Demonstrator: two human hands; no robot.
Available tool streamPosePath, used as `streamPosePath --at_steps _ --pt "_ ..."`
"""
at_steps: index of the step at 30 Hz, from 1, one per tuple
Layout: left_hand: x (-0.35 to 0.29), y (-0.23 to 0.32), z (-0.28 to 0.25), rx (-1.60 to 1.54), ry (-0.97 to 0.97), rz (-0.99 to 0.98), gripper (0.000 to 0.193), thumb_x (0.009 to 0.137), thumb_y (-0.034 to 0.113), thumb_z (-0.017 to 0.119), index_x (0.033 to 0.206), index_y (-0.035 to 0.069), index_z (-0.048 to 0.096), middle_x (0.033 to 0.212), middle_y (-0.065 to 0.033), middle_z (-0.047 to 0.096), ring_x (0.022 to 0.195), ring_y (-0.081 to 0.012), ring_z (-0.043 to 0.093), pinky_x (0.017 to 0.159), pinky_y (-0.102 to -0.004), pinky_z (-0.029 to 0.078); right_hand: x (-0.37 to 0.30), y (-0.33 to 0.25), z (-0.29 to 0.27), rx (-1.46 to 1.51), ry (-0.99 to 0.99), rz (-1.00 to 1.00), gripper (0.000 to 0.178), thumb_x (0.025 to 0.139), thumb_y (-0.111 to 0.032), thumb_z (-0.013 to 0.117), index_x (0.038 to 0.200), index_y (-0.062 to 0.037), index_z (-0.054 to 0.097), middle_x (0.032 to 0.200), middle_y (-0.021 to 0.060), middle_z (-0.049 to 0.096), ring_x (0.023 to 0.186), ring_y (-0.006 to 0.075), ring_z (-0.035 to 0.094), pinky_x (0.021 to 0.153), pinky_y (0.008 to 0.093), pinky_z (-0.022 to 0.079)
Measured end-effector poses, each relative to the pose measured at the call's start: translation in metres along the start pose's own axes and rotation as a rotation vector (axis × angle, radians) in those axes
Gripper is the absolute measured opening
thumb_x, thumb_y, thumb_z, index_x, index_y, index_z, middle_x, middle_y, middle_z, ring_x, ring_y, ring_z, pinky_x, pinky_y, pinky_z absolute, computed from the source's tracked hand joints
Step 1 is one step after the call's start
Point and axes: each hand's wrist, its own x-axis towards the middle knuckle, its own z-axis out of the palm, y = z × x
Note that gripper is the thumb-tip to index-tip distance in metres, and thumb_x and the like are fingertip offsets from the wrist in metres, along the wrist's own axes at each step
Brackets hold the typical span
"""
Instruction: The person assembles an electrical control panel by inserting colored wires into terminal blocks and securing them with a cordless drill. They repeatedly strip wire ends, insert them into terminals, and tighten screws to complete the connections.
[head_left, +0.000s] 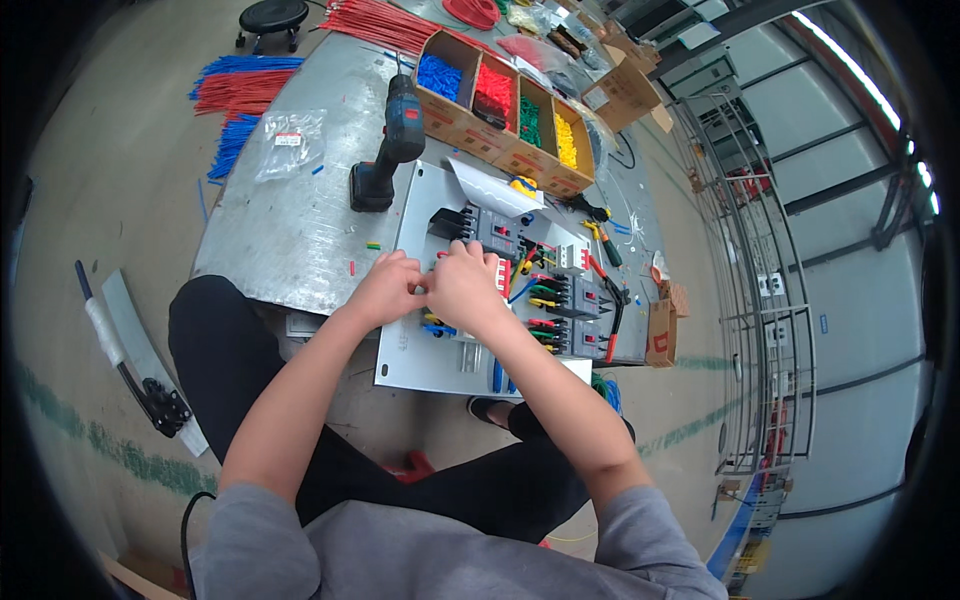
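Observation:
My left hand (388, 284) and my right hand (464, 287) meet over the left part of a white metal mounting panel (400, 352). Both have their fingers pinched together, tip to tip; whatever lies between them is hidden. Right beside them on the panel sit black-and-grey circuit breakers (498, 230) and, partly covered by my right hand, a red-and-white part. Further right are two more breakers (586, 298), with short yellow, green, red and blue wires (545, 290) at their terminals. A small white-and-red breaker (573, 258) stands among them.
A cordless drill (400, 130) stands on the metal table (270, 245) behind the panel. A cardboard box (470, 128) holds blue, red, green and yellow sleeves. Paper (495, 188), a yellow tape measure (523, 186), a screwdriver (608, 245) and red-handled pliers (618, 305) lie around the panel.

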Motion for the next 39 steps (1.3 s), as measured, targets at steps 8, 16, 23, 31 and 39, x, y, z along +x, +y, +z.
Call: streamPosePath --at_steps 8,16,23,31,39 --pt "-0.002 0.006 0.008 0.061 0.050 -0.035 0.012 0.089 0.028 0.086 0.094 0.016 0.084 0.096 0.0004 0.073 0.109 -0.0245 0.062 0.108 -0.0459 0.041 0.034 0.002 -0.008 -0.027 -0.234 0.020 0.031 0.084 -0.032 0.078 0.099 -0.0073 0.090 0.123 0.0193 0.074 0.129 0.0401 0.060 0.110 0.0537 0.040" --pt "0.004 0.003 0.004 -0.031 -0.019 0.034 0.016 0.091 0.032 0.087 0.091 0.015 0.085 0.086 0.0030 0.068 0.104 -0.0215 0.059 0.107 -0.0457 0.037 0.045 0.084 -0.012 0.394 -0.681 0.170 0.027 0.095 -0.037 0.077 0.115 -0.0220 0.087 0.117 0.0086 0.084 0.128 0.0305 0.071 0.116 0.0554 0.046" --pt "0.000 -0.005 0.004 -0.097 0.027 0.063 0.011 0.089 0.027 0.086 0.092 0.016 0.086 0.078 0.0040 0.062 0.101 -0.0202 0.058 0.106 -0.0450 0.035 0.027 0.057 -0.025 0.171 -0.517 0.101 0.023 0.099 -0.022 0.080 0.118 -0.0100 0.085 0.108 0.0135 0.083 0.105 0.0301 0.078 0.095 0.0435 0.060" --pt "0.004 -0.002 0.004 -0.099 0.019 0.081 0.012 0.087 0.024 0.086 0.092 0.014 0.085 0.080 0.0031 0.066 0.105 -0.0219 0.059 0.108 -0.0485 0.034 0.040 0.072 -0.015 0.123 -0.605 0.037 0.019 0.097 -0.024 0.079 0.111 -0.0176 0.090 0.111 0.0116 0.085 0.117 0.0339 0.074 0.106 0.0482 0.058" --pt "0.004 -0.005 0.007 -0.058 -0.023 0.058 0.015 0.087 0.024 0.087 0.091 0.012 0.079 0.102 -0.0022 0.065 0.115 -0.0260 0.056 0.106 -0.0489 0.035 0.048 0.044 -0.027 0.017 -0.584 -0.050 0.023 0.093 -0.013 0.078 0.112 -0.0117 0.090 0.102 0.0167 0.084 0.097 0.0349 0.080 0.091 0.0453 0.063"
